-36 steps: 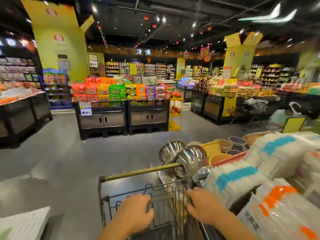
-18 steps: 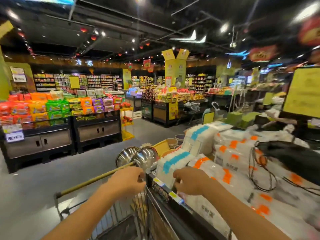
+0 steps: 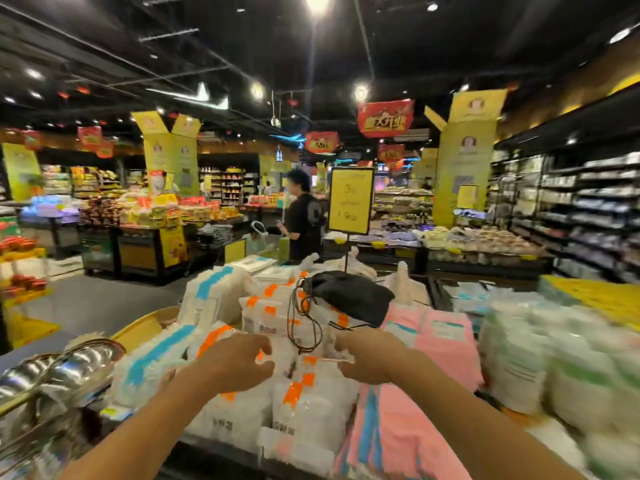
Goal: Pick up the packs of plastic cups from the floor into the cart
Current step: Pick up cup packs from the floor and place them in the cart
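Note:
Packs of plastic cups in clear wrap with orange marks (image 3: 304, 393) lie heaped on a display stand in front of me. More packs with blue stripes (image 3: 152, 362) sit to their left. My left hand (image 3: 239, 362) curls its fingers and thumb around the top of an orange-marked pack. My right hand (image 3: 363, 358) pinches the same pack's top from the right side. Blurred metal of the cart (image 3: 41, 441) shows at the lower left, beside my left forearm. The floor near the stand is hidden.
A black pouch with a cord (image 3: 349, 296) lies on the heap. Pink packs (image 3: 433, 341) and green-white packs (image 3: 554, 362) fill the right side. Steel bowls (image 3: 52, 368) sit at left. A person in a black shirt (image 3: 304, 220) stands beyond a yellow price sign (image 3: 351, 200).
My view swung right from the cart to the display stand. Both hands left the cart handle and moved onto an orange-marked pack.

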Demonstrator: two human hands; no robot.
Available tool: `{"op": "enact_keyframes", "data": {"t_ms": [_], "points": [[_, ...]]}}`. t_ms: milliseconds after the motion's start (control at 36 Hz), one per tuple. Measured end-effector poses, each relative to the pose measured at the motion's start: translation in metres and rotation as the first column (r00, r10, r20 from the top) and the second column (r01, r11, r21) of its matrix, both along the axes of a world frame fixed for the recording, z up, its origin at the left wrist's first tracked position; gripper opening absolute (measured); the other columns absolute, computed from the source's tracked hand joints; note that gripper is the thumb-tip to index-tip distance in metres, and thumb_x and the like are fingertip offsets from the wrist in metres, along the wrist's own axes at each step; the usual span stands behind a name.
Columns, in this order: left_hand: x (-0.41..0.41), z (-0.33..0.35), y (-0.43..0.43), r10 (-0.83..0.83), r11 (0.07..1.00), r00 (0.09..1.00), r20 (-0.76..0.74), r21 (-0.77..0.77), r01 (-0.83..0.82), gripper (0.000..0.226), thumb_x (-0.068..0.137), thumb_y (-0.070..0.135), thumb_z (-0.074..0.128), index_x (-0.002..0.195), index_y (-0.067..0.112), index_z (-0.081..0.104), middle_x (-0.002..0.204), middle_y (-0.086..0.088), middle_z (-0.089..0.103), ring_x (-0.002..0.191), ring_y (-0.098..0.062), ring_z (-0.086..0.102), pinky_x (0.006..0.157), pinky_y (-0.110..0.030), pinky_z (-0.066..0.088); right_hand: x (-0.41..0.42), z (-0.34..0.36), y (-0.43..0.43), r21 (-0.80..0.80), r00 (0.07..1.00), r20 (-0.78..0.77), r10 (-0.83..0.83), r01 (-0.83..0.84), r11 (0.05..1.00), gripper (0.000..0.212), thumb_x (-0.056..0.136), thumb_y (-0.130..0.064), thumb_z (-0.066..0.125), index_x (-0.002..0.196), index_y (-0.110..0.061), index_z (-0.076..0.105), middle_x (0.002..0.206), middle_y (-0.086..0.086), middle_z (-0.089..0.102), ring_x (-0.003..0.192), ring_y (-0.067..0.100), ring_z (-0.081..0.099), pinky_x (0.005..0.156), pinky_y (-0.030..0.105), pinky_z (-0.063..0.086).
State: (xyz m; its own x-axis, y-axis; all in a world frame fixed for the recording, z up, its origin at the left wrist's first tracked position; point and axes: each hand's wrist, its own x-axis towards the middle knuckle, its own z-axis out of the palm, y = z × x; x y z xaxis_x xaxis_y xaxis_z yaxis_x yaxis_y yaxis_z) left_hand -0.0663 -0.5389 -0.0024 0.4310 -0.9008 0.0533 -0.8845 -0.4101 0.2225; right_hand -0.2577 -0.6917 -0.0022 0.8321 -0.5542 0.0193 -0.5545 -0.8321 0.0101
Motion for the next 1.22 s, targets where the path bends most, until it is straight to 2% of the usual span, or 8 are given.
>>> {"op": "enact_keyframes", "data": {"t_ms": [278, 500, 611, 694, 833, 917, 1000, 1222], "points": [[-0.139, 0.0, -0.075, -0.337, 0.942, 0.94, 0.051, 0.026, 0.336, 0.042, 0.089, 0.051, 0.051, 0.124, 0.03, 0.058, 0.126, 0.006, 0.06, 0.114, -0.018, 0.056, 0.098, -0.036, 0.045, -0.176, -0.005, -0.012, 0.031, 0.948, 0.001, -0.319, 0.319, 0.947, 0.044, 0.096, -0.042, 0.054, 0.136, -0.024, 0.054, 0.133, 0.005, 0.058, 0.12, 0.027, 0.054, 0.093, 0.035, 0.045], [-0.253, 0.0, -0.12, -0.647, 0.762, 0.759, 0.068, 0.049, 0.645, 0.039, 0.092, 0.047, 0.053, 0.127, 0.029, 0.058, 0.13, 0.006, 0.058, 0.117, -0.017, 0.054, 0.097, -0.031, 0.043, -0.295, -0.006, 0.038, 0.008, 0.814, 0.035, -0.579, 0.58, 0.815, 0.041, 0.094, -0.04, 0.053, 0.13, -0.02, 0.057, 0.129, 0.004, 0.061, 0.116, 0.028, 0.058, 0.088, 0.038, 0.05], [-0.317, 0.001, -0.122, -0.795, 0.606, 0.604, 0.045, 0.028, 0.795, 0.037, 0.091, 0.043, 0.054, 0.122, 0.024, 0.062, 0.121, 0.002, 0.063, 0.105, -0.018, 0.057, 0.086, -0.03, 0.045, -0.355, -0.011, 0.082, 0.014, 0.675, 0.013, -0.738, 0.738, 0.675, 0.045, 0.095, -0.043, 0.053, 0.134, -0.02, 0.053, 0.131, 0.006, 0.059, 0.116, 0.03, 0.058, 0.088, 0.041, 0.051], [-0.368, -0.002, -0.111, -0.88, 0.476, 0.473, 0.048, 0.103, 0.874, 0.044, 0.091, 0.048, 0.052, 0.13, 0.026, 0.055, 0.13, 0.003, 0.058, 0.118, -0.02, 0.054, 0.099, -0.034, 0.044, -0.396, -0.016, 0.125, 0.047, 0.535, 0.0, -0.845, 0.844, 0.535, 0.043, 0.094, -0.043, 0.052, 0.133, -0.025, 0.053, 0.128, 0.005, 0.06, 0.111, 0.03, 0.059, 0.084, 0.041, 0.05], [-0.449, -0.015, -0.069, -0.982, 0.191, 0.191, 0.007, 0.101, 0.976, 0.046, 0.087, 0.047, 0.05, 0.127, 0.024, 0.058, 0.126, 0.001, 0.059, 0.114, -0.02, 0.056, 0.087, -0.027, 0.041, -0.452, -0.026, 0.217, 0.086, 0.317, -0.042, -0.948, 0.946, 0.312, 0.027, 0.096, -0.04, 0.049, 0.111, -0.02, 0.057, 0.087, -0.005, 0.056, 0.08, 0.022, 0.059, 0.073, 0.043, 0.057], [-0.493, -0.025, -0.035, -0.999, 0.01, 0.013, -0.031, 0.082, 0.997, 0.053, 0.071, 0.052, 0.042, 0.103, 0.016, 0.064, 0.099, -0.006, 0.062, 0.089, -0.022, 0.058, 0.071, -0.03, 0.04, -0.478, -0.033, 0.279, 0.094, 0.188, -0.076, -0.979, 0.979, 0.181, 0.029, 0.099, -0.038, 0.049, 0.119, -0.018, 0.058, 0.113, 0.004, 0.063, 0.098, 0.027, 0.061, 0.086, 0.043, 0.055], [-0.532, -0.037, -0.004, -0.997, -0.076, -0.071, -0.042, 0.123, 0.989, 0.041, 0.081, 0.051, 0.046, 0.1, 0.018, 0.061, 0.086, 0.001, 0.059, 0.075, -0.019, 0.056, 0.068, -0.03, 0.044, -0.499, -0.034, 0.339, 0.113, 0.064, -0.056, -0.996, 0.992, 0.058, 0.038, 0.1, -0.034, 0.051, 0.133, -0.015, 0.056, 0.13, 0.001, 0.06, 0.114, 0.024, 0.057, 0.088, 0.029, 0.045], [-0.625, -0.043, 0.094, -0.958, -0.285, -0.279, -0.062, 0.131, 0.95, 0.043, 0.092, 0.048, 0.051, 0.128, 0.026, 0.057, 0.125, 0.003, 0.061, 0.11, -0.016, 0.058, 0.093, -0.037, 0.051, -0.552, -0.045, 0.46, 0.108, -0.211, -0.017, -0.977, 0.971, -0.211, 0.043, 0.098, -0.037, 0.056, 0.138, -0.022, 0.052, 0.131, 0.002, 0.059, 0.115, 0.023, 0.057, 0.084, 0.031, 0.043]]}}
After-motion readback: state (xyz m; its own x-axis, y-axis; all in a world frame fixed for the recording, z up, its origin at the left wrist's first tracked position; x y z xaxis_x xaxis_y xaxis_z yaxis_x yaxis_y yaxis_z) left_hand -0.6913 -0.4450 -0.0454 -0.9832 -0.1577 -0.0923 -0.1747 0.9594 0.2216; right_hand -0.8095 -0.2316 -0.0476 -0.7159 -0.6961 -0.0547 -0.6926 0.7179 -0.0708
